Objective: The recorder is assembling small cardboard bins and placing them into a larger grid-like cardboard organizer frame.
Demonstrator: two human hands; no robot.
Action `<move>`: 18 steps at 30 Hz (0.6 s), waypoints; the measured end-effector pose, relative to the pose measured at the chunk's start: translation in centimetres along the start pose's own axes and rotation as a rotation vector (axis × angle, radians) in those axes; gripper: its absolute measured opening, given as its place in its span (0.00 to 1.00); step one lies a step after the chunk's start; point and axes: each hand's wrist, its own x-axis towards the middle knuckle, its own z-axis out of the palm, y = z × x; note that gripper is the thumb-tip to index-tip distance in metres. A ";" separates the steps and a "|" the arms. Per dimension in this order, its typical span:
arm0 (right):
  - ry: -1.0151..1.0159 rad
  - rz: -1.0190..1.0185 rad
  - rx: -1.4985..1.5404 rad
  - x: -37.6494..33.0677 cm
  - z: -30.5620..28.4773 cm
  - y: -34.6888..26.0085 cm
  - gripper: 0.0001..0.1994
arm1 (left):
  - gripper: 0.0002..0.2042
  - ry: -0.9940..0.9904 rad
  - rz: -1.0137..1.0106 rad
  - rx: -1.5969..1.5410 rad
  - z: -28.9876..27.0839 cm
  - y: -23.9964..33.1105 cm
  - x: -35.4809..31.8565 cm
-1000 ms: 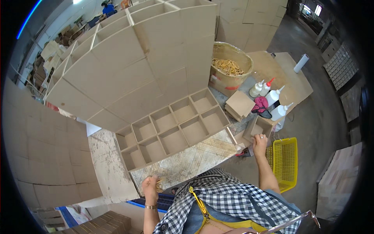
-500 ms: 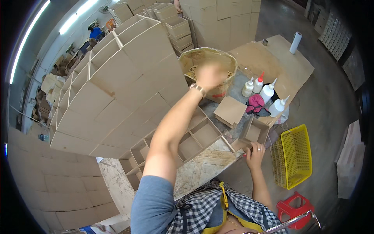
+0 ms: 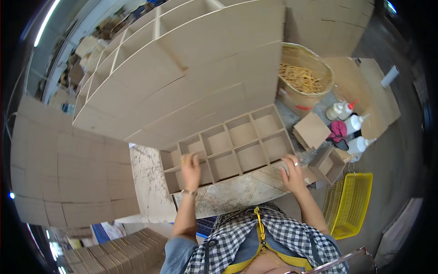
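A shallow cardboard-coloured box divided into several square compartments (image 3: 250, 157) lies on the worn table top. Over its left compartments is my left hand (image 3: 190, 172), fingers curled together; what they hold, if anything, cannot be made out. At the box's front right corner rests my right hand (image 3: 294, 176), thumb and fingers apart, with a ring on one finger. Beyond the divided box stands a tall, large compartmented case (image 3: 205, 86), its broad flat side toward me. A small open box (image 3: 327, 165) sits just right of my right hand.
A bucket (image 3: 305, 101) of yellow rubber bands (image 3: 301, 77) stands at the back right. Near it are square boards (image 3: 312, 130), white squeeze bottles (image 3: 358, 145) and a pink cloth (image 3: 337, 130). A yellow basket (image 3: 350, 205) is at right, stacked brown panels (image 3: 73, 169) at left.
My left hand has come out of the rubber band bucket, back to the divided box's left part. My right hand has moved from the small box to the divided box's corner. The view has shifted left.
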 end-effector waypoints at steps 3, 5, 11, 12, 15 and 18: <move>-0.120 -0.017 -0.208 4.5 2.7 -1.4 0.27 | 0.22 -0.143 -0.288 0.116 -4.3 -5.3 -3.2; -0.253 0.092 -0.285 6.7 4.9 -1.3 0.33 | 0.27 -0.203 -0.239 0.134 -4.7 -7.0 -4.4; -0.429 0.212 -0.239 8.5 10.7 -0.1 0.33 | 0.34 -0.241 -0.237 -0.135 -3.7 -6.7 -2.2; -0.422 0.218 -0.251 8.4 11.4 -0.2 0.31 | 0.32 -0.302 -0.227 -0.093 -3.4 -7.2 -1.9; -0.379 0.232 -0.299 9.0 13.0 0.0 0.22 | 0.19 -0.369 -0.114 0.036 -2.3 -9.3 -1.5; -0.257 0.235 -0.372 9.3 14.2 0.2 0.13 | 0.11 -0.453 -0.197 0.097 -1.7 -9.3 -1.1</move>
